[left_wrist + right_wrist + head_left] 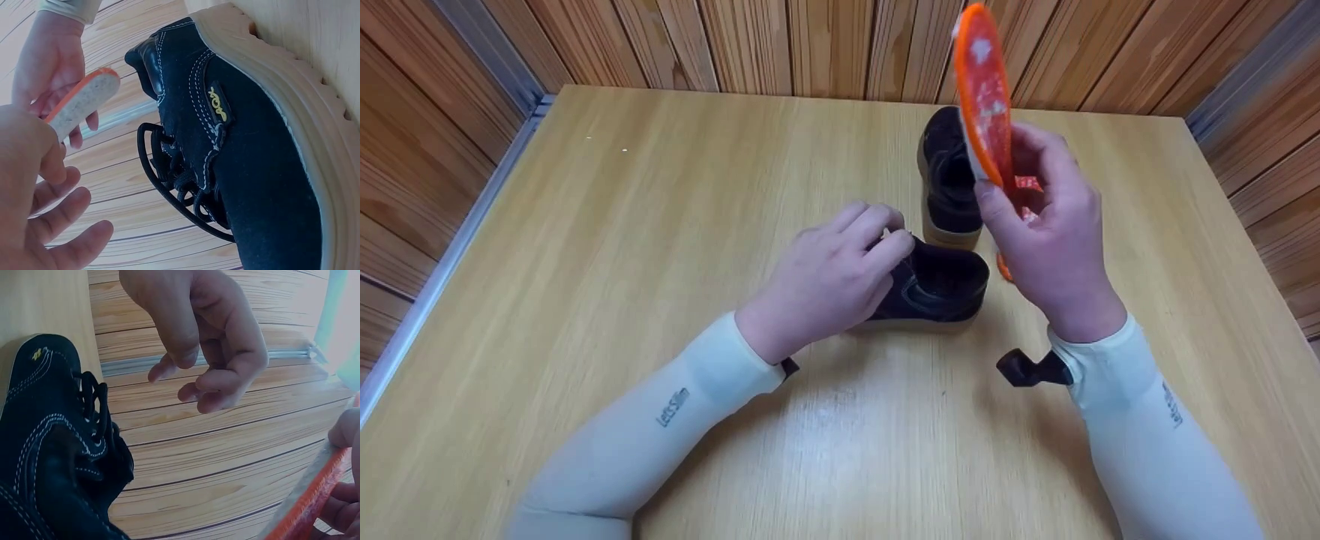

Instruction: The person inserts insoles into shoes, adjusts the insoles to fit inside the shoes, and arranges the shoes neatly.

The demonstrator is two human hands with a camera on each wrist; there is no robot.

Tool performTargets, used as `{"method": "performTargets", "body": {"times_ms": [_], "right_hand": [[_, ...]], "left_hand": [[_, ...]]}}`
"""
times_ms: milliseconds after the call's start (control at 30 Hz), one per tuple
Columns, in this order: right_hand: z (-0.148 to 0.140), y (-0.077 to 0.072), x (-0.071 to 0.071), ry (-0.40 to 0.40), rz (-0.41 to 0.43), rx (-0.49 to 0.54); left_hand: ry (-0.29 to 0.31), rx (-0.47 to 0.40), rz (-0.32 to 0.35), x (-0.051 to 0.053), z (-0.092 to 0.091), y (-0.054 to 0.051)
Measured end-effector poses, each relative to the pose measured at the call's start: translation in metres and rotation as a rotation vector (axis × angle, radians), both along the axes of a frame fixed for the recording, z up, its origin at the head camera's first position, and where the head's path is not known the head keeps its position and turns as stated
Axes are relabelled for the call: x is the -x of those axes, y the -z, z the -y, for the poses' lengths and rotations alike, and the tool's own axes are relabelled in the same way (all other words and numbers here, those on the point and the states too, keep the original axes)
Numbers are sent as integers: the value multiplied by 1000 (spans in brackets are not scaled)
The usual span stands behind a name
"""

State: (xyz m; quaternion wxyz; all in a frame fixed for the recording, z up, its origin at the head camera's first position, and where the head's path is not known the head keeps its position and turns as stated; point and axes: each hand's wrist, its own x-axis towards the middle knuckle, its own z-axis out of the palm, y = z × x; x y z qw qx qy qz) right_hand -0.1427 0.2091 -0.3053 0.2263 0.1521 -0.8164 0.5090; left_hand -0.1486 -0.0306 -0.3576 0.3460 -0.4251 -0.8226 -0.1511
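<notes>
My right hand [1054, 232] grips an orange-edged shoe insole [984, 97] by one end and holds it upright above the table. In the left wrist view the pale underside of that insole [90, 101] shows. My left hand [836, 274] hovers over the laces of the nearer black shoe [949, 300], its fingers loosely bent; the right wrist view shows this left hand [211, 343] with nothing between its fingers. The shoe stands on its sole, toe to the left, its front partly hidden by the hand. Black laces [169, 174] stick up from it.
A second black shoe [945, 161] stands behind, toe toward the back wall. Another orange insole [1003, 266] lies on the wooden table [697, 187], mostly hidden behind my right hand. Wood-plank walls [825, 45] border the table at the back and sides.
</notes>
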Motion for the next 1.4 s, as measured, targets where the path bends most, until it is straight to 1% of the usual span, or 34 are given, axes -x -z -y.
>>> {"method": "performTargets", "body": {"times_ms": [133, 233, 500, 700, 767, 833, 1000, 1100, 1167, 1267, 1333, 1400], "right_hand": [[0, -1, 0, 27, 20, -72], [-1, 0, 0, 43, 29, -153], [-4, 3, 6, 23, 11, -375], [-6, 3, 9, 20, 48, -496], [-8, 4, 10, 19, 73, -534], [-9, 4, 10, 16, 122, -570], [-9, 1, 11, 6, 310, -664], [-10, 1, 13, -9, 387, -732], [-10, 2, 14, -25, 419, -767], [-11, 4, 14, -50, 447, -804], [-11, 5, 14, -66, 448, -826], [-10, 7, 14, -80, 443, -851]], "left_hand": [[-6, 16, 19, 0, 0, 0], [-4, 47, 38, -1, 0, 0], [-32, 129, 71, 0, 1, 4], [-40, 198, 153, 1, 3, 5], [-44, 213, 171, 1, 3, 5], [-48, 220, 175, 1, 2, 6], [-41, 226, 162, 2, -2, 10], [-14, 222, 159, 3, -5, 13], [8, 232, 162, 3, -7, 15], [36, 268, 186, 3, -10, 18], [30, 304, 212, 2, -11, 19], [7, 344, 234, 0, -11, 19]]}}
